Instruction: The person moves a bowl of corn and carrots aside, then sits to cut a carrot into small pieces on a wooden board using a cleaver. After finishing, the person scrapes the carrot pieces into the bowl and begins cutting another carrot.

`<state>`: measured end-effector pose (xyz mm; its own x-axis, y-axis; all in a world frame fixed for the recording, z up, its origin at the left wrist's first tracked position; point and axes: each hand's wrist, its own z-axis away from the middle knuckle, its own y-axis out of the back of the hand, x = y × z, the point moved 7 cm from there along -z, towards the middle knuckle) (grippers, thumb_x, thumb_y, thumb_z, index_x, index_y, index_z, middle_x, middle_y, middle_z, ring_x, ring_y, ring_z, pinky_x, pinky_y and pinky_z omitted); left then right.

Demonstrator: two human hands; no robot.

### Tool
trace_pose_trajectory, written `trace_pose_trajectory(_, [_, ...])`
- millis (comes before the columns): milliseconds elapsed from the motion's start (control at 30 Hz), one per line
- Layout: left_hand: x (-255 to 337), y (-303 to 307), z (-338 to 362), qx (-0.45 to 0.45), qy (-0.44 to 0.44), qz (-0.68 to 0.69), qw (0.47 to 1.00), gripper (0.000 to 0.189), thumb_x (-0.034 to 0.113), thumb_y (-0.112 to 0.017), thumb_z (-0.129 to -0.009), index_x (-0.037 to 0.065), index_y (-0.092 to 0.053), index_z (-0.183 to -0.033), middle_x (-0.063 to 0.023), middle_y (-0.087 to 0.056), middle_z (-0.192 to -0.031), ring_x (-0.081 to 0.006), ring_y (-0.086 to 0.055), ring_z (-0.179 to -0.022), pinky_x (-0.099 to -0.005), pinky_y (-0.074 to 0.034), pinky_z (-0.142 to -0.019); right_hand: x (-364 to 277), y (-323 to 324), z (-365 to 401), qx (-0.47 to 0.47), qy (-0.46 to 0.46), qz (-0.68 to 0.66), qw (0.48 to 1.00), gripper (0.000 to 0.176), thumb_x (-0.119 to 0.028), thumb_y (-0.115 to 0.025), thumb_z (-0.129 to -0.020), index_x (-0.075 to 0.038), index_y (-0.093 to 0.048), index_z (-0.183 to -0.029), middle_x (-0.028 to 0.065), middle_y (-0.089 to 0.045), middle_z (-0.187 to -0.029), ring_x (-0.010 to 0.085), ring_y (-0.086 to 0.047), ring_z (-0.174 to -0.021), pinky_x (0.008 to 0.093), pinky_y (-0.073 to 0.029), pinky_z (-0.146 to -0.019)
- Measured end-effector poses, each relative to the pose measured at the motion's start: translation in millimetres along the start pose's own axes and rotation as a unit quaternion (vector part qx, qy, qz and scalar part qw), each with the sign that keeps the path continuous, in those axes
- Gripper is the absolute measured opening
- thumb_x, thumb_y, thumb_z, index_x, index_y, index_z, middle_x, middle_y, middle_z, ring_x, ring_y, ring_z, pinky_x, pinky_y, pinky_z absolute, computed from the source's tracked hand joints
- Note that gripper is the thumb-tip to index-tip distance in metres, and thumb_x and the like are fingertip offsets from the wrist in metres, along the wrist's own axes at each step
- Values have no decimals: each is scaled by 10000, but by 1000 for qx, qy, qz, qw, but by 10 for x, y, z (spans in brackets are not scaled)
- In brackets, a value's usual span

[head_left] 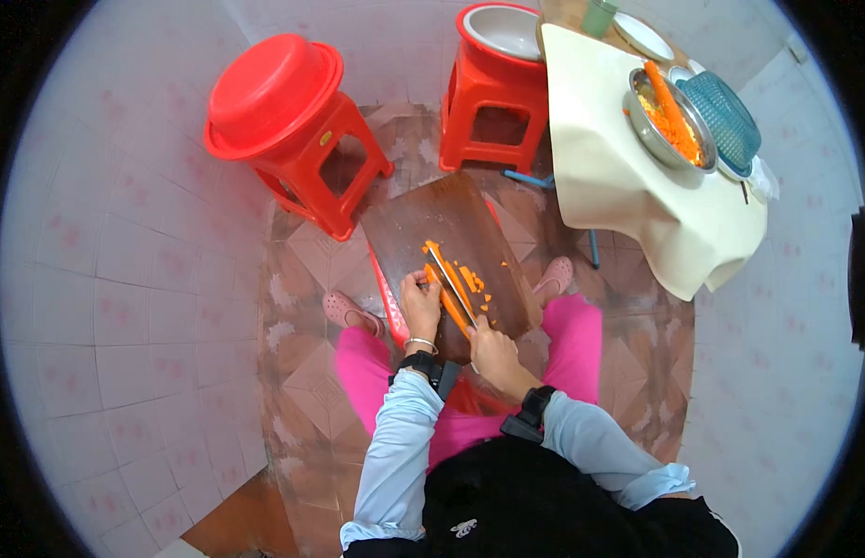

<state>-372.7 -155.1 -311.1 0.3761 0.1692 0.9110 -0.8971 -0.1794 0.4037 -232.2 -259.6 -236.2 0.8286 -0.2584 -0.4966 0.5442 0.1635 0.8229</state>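
1. Carrot (454,310), lying on the board (451,206) beside cut pieces (467,278).
2. Left hand (420,305), fingers pinching the carrot.
3. Right hand (495,355), closed round the knife (454,286), blade alongside the carrot.
4. Table (595,158), far right, bearing a bowl (648,139).

Site appeared to be a home food-preparation area: patterned floor tiles (637,372), red plastic stools (335,139), cream tablecloth (618,195), metal bowl (649,141) of food and wooden cutting board (432,206) were noted.

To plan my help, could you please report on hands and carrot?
Left hand holding carrot; right hand gripping knife. Carrot pieces on wooden cutting board. Left fingers near knife; no other obstruction visible.
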Motion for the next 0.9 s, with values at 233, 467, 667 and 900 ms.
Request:
trace_pose_trajectory(233, [-135,-76,-45,3,-38,16,999,235,79,-640,-800,-23,-562,-997,-145,-592,-921,-228,-614,-696,-319,-521,-614,125,87,-102,0,9,-18,1000,278,-288,-478,-942,-13,-494,-975,273,-617,-682,462,-615,-650,562,-487,-603])
trace_pose_trajectory(467, [-121,-43,0,0,5,24,1000,219,108,-654,-783,-13,-590,-954,-164,-602,-908,-280,-605,-748,-364,-488,-688,49,218,6,3,9,-20,1000,288,-289,-475,-944,-5,-475,-994,278,-611,-672,471,-606,-640,561,-482,-585])
trace_pose_trajectory(667, [58,22,24,37,-72,-33,996,201,85,-646,-801,-23,-574,-955,-142,-598,-842,-205,-622,-624,-308,-538,-531,48,177,10,-8,10,-20,1000,288,-289,-475,-947,-5,-468,-993,285,-601,-659,476,-600,-636,568,-470,-570])
trace_pose_trajectory(900, [133,60,46,52,-82,-57,994,228,101,-657,-774,-21,-582,-952,-173,-604,-859,-264,-615,-683,-370,-495,-669,20,172,-8,-21,8,-23,999,283,-271,-474,-950,10,-461,-980,297,-595,-663,486,-593,-636,572,-465,-569])
